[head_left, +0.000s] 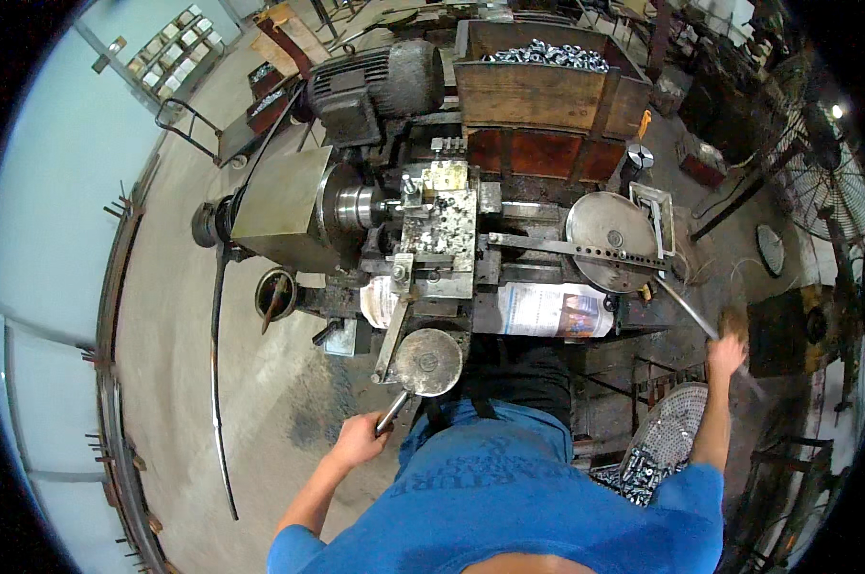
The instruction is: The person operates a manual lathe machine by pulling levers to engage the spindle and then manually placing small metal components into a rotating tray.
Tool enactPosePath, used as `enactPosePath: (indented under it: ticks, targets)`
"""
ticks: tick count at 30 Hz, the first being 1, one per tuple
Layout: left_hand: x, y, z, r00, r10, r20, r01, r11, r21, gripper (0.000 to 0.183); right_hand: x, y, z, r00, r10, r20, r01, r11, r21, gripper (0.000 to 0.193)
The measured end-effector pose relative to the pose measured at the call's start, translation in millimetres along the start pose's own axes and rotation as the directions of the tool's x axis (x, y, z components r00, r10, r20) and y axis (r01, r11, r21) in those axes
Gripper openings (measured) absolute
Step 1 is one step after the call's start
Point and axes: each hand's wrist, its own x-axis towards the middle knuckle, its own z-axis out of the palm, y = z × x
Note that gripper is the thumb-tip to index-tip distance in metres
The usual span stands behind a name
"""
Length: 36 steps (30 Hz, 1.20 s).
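A small lathe stands in front of me, with its chuck (354, 206) at the left and a metal-flecked tool slide (439, 234) in the middle. My left hand (361, 440) is wrapped round a short metal lever handle (392, 413), which joins a round steel disc (429, 362) at the near side of the slide. Off to the right, my right hand (727, 353) grips a long lever rod (686, 304) running out from beneath a larger round plate (609, 230). A drilled flat bar (576, 251) links that plate with the slide. Neither hand's fingertips show fully.
Behind the lathe, a wooden crate (537, 86) holds many small metal parts. An electric motor (380, 81) sits at the back left. A perforated basket of parts (657, 445) is low on my right. A bucket (276, 292) and a long rod (218, 402) are at the left; a fan (824, 177) stands far right.
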Motion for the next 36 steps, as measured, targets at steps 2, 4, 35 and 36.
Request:
enactPosePath:
  ticks: [2, 4, 35, 36]
  targets:
    - [4, -11, 2, 0.998, 0.051, 0.043, -0.050, 0.999, -0.005, 0.025, 38, -19, -12, 0.995, 0.070, -0.068, -0.074, 0.996, -0.053, 0.055]
    - [7, -8, -11, 0.967, 0.005, 0.254, 0.055, 0.972, -0.229, 0.032, 56, -31, 3, 0.991, 0.108, -0.074, -0.111, 0.993, -0.034, 0.058]
    - [175, -227, -12, 0.854, -0.250, -0.456, 0.400, 0.876, 0.270, 0.034, -96, -200, -169, 0.845, -0.471, -0.251, 0.474, 0.444, 0.760, 0.036]
    - [171, -222, -13, 0.843, -0.283, -0.457, 0.408, 0.891, 0.199, 0.034, -92, -221, -182, 0.771, -0.518, -0.370, 0.580, 0.331, 0.745, 0.037]
